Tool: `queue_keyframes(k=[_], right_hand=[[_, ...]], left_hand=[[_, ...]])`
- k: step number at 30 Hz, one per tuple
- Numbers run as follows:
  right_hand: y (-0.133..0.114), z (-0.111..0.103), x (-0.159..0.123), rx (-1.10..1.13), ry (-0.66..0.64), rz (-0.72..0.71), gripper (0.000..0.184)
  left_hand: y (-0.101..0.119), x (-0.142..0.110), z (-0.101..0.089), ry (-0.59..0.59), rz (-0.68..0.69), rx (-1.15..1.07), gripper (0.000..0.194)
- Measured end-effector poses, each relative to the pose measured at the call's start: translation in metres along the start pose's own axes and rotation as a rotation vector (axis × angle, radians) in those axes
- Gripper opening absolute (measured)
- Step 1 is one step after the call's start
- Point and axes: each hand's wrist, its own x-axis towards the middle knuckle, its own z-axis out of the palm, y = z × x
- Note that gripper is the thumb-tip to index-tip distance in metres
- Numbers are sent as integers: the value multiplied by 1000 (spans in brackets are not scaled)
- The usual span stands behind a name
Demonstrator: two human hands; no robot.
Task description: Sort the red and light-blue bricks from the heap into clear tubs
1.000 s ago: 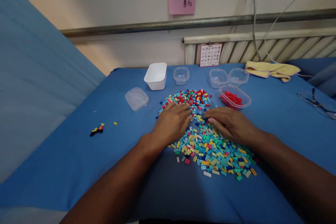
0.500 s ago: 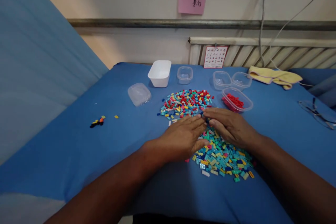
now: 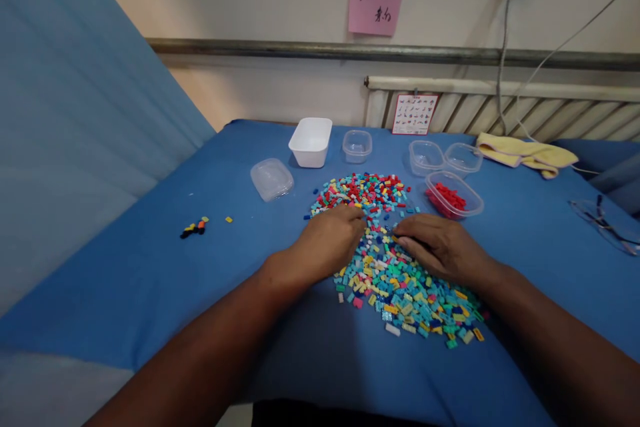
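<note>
On the blue cloth-covered surface point(image 3: 145, 273): small multicoloured plastic bricks point(image 3: 405, 290), likely light, stiff; best pinched by their sides.
Left hand point(image 3: 327, 240): grip curled, contents hidden.
Right hand point(image 3: 443, 245): loosely bent, holding unclear.

Dim light: left of the white rectangular plastic tub point(image 3: 311, 150), the smooth pale wall point(image 3: 193, 90) glows warmer; nearer than the tub, shadow darkens the blue cloth cover point(image 3: 310, 363). Fine detail blurs.
</note>
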Motion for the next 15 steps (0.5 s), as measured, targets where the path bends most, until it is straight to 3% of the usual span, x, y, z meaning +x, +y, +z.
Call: queue_keyframes(k=[3,8,15], right_hand=[[2,1,-2,31,-17,-24,11],[2,1,-4,23,23,-6,10],[1,2,-5,65,4,29,11]], left_hand=[[-15,4,-13,-43,-16,126,30],[-29,5,-27,29,-84,172,29],[-18,4,-23,-163,-13,271,29]])
